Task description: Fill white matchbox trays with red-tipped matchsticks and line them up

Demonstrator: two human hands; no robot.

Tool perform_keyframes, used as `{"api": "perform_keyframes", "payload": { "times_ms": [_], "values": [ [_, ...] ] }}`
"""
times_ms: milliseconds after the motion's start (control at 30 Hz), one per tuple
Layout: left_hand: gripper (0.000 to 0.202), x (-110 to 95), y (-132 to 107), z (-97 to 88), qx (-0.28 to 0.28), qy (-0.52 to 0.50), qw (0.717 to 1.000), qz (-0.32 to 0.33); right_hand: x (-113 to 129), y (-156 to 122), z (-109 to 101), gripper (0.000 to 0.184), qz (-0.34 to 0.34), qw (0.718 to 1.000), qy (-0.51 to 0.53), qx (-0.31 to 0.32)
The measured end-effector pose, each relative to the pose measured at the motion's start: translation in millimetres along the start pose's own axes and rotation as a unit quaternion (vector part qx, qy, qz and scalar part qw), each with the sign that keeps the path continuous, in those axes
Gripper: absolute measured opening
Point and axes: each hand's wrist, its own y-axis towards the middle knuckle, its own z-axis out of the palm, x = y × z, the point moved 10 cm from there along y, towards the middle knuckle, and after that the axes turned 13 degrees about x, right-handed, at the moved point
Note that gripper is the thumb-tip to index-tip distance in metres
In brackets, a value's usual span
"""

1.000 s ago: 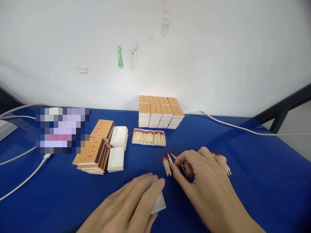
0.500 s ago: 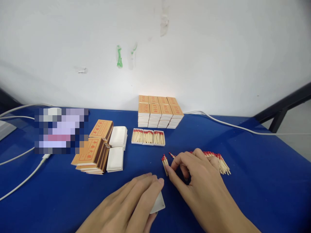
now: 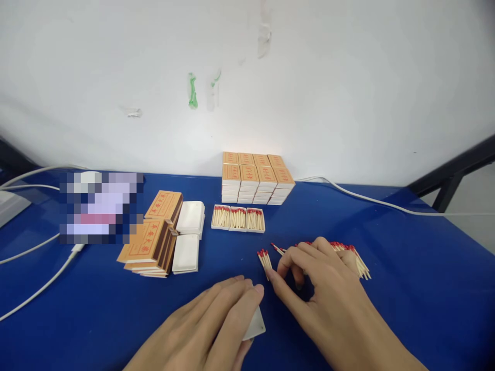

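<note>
My left hand (image 3: 209, 324) is closed around a white matchbox tray (image 3: 256, 327) near the front of the table. Its fingers hide most of the tray. My right hand (image 3: 328, 293) arches over the matches with thumb and forefinger apart. The thumb tip touches the lower end of a small bunch of red-tipped matches (image 3: 264, 257). Under and behind the other fingers lies a row of loose matches (image 3: 359, 264), partly hidden. Three filled matchbox trays (image 3: 238, 218) stand side by side farther back.
A block of stacked matchboxes (image 3: 259, 178) stands by the wall. To the left are stacked orange matchbox sleeves (image 3: 143, 242) and white trays (image 3: 186, 252). A blurred-out device (image 3: 100, 206) with white cables (image 3: 38, 293) lies at far left. Another cable (image 3: 363, 201) crosses the back right.
The small bunch of matches has fanned slightly at its heads beside my right thumb. My left hand keeps its hold on the tray. The whole view has shifted a little.
</note>
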Motion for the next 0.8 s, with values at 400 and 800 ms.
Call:
{"api": "perform_keyframes", "payload": {
  "times_ms": [400, 800],
  "values": [
    [0.041, 1.4, -3.1, 4.7, 0.016, -0.014, 1.000, -0.007, -12.3, -3.5, -9.0, 0.019, 0.014, 0.992, -0.115, -0.043],
    [0.080, 9.4, -1.2, 25.3, 0.144, -0.104, 0.984, -0.029, -4.7, -3.2, -7.1, 0.023, 0.003, 0.994, -0.091, -0.054]
  ]
}}
